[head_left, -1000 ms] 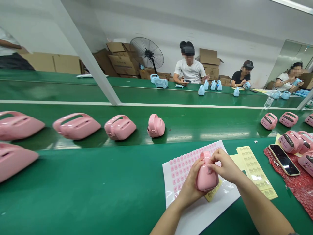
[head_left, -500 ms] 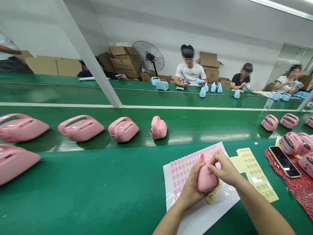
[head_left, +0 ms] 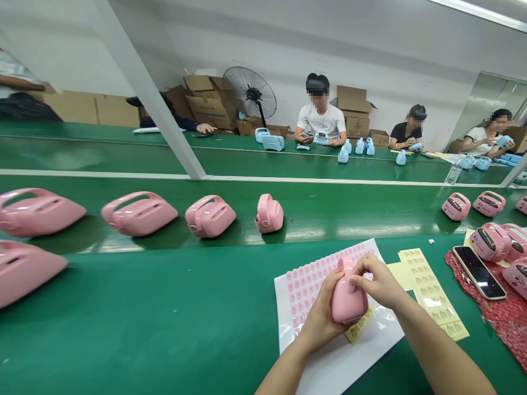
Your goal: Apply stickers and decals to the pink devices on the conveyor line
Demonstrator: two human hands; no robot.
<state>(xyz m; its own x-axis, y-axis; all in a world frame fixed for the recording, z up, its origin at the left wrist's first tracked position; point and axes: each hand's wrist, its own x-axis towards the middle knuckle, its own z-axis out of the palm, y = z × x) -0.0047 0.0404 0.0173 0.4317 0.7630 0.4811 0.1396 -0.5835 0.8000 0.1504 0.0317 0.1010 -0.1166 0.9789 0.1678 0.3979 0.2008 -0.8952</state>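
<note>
My left hand (head_left: 321,312) is wrapped round a small pink plastic housing (head_left: 348,299), held upright above a white sheet of pink stickers (head_left: 307,282). My right hand (head_left: 377,282) has its fingers pinched together against the upper side of the housing, near its handle. Whether a sticker sits under the fingertips is too small to tell. Both forearms come in from the bottom edge.
Pink housings (head_left: 209,215) stand in a row on the green conveyor belt (head_left: 164,296); more (head_left: 488,242) sit at right by a phone (head_left: 478,264) on red cloth. Yellowish sticker sheets (head_left: 432,291) lie right of my hands. Other people work with blue housings (head_left: 343,154) across the line.
The pink housings on the belt have drifted slightly right. My hands stay on the held housing, almost unmoved.
</note>
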